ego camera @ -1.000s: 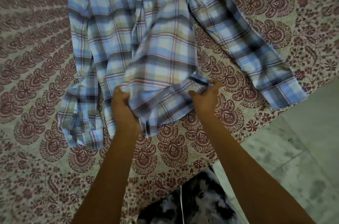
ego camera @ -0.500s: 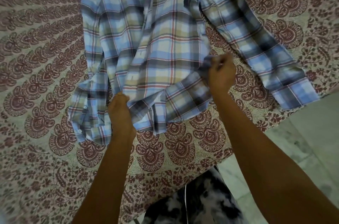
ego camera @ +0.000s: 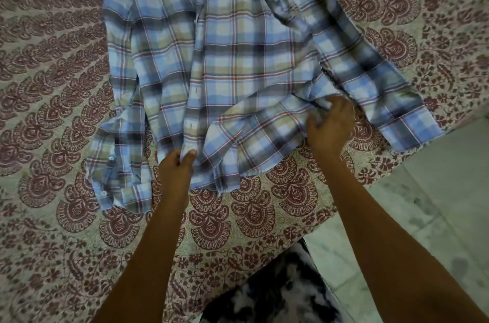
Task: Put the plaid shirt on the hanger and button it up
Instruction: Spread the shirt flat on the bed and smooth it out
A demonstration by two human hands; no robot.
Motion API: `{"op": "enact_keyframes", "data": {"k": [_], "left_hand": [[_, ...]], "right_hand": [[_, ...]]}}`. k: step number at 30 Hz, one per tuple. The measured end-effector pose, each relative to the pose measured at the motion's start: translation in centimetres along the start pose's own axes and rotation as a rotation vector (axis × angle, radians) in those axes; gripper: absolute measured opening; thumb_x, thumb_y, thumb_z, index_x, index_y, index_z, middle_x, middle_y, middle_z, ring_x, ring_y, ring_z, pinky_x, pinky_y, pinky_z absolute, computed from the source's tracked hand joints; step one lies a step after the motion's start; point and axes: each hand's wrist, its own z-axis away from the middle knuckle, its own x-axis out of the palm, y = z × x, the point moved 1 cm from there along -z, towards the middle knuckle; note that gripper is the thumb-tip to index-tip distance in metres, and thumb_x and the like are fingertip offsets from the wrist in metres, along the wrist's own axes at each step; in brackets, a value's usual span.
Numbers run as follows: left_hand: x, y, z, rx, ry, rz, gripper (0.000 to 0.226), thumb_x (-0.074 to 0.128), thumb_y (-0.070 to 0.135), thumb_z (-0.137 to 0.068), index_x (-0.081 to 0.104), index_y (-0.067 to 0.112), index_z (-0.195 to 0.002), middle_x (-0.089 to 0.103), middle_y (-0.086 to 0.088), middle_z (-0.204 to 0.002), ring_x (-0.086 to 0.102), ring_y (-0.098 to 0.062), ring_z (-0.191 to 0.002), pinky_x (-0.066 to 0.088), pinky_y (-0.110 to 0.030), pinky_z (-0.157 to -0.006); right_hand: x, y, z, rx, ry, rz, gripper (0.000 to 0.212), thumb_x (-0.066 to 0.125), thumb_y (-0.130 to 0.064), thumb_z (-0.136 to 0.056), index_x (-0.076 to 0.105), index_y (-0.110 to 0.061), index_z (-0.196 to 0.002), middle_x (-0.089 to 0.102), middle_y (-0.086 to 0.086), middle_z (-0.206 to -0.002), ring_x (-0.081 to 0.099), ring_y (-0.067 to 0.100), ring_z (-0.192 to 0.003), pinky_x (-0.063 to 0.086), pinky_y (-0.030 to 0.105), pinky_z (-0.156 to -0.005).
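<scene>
The shirt (ego camera: 232, 63) is spread on a bedsheet (ego camera: 53, 137), with a sleeve laid out to each side and its upper part cut off by the frame's top edge. The lower end of the front placket is pinched between thumb and fingers of the left hand (ego camera: 176, 169). A fold of the front panel near the hem is gripped by the curled fingers of the right hand (ego camera: 329, 127), just beside the sleeve on that side. The sheet is printed in maroon paisley. Pale floor (ego camera: 436, 190) is seen at the right, and dark mottled cloth (ego camera: 277, 296) at the bottom edge.
</scene>
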Motion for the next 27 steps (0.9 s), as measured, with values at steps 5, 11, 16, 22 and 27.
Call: {"op": "enact_keyframes", "data": {"k": [5, 11, 16, 22, 27], "left_hand": [[0.0, 0.5, 0.1, 0.044, 0.031, 0.046, 0.010, 0.051, 0.018, -0.095, 0.053, 0.009, -0.090, 0.050, 0.004, -0.075, 0.046, -0.009, -0.068, 0.036, -0.025, -0.062], [-0.3, -0.2, -1.0, 0.039, 0.005, -0.085, 0.013, 0.055, 0.015, -0.092, 0.051, 0.004, -0.085, 0.046, -0.001, -0.070, 0.042, -0.019, -0.068, 0.033, -0.028, -0.065], [0.4, -0.3, -0.7, 0.042, 0.093, -0.169, 0.033, 0.057, 0.013, -0.090, 0.054, -0.016, -0.107, 0.054, -0.037, -0.113, 0.051, -0.049, -0.106, 0.045, -0.044, -0.081], [0.8, -0.7, -0.4, 0.046, 0.063, -0.212, 0.024, 0.055, 0.017, -0.092, 0.065, -0.002, -0.103, 0.063, -0.021, -0.097, 0.058, -0.033, -0.087, 0.046, -0.039, -0.076], [0.7, -0.8, -0.6, 0.021, 0.040, -0.196, 0.016, 0.054, 0.016, -0.093, 0.059, 0.003, -0.084, 0.055, -0.015, -0.083, 0.050, -0.024, -0.075, 0.036, -0.031, -0.068]], "right_hand": [[3.1, -2.1, -3.1, 0.115, -0.267, 0.181, 0.060, 0.069, -0.035, -0.075, 0.044, -0.007, -0.122, 0.046, 0.019, -0.125, 0.044, 0.035, -0.117, 0.036, 0.043, -0.093], [1.3, -2.5, -5.8, 0.109, -0.025, -0.158, 0.030, 0.046, -0.004, -0.084, 0.051, 0.002, -0.112, 0.058, 0.024, -0.111, 0.055, 0.035, -0.103, 0.035, 0.032, -0.075], [-3.1, -2.4, -6.1, 0.210, 0.204, -0.274, 0.034, 0.034, -0.023, -0.100, 0.044, -0.002, -0.124, 0.065, 0.023, -0.107, 0.060, 0.038, -0.091, 0.028, 0.030, -0.062], [-4.7, 0.1, -5.1, -0.120, -0.127, 0.148, 0.084, 0.068, -0.050, -0.076, 0.031, -0.010, -0.139, 0.062, 0.019, -0.115, 0.061, 0.037, -0.099, 0.046, 0.041, -0.075], [-3.6, 3.0, -5.7, -0.167, -0.052, 0.396, 0.075, 0.068, -0.011, -0.072, 0.033, -0.013, -0.139, 0.052, 0.026, -0.111, 0.055, 0.037, -0.083, 0.036, 0.035, -0.063]]}}
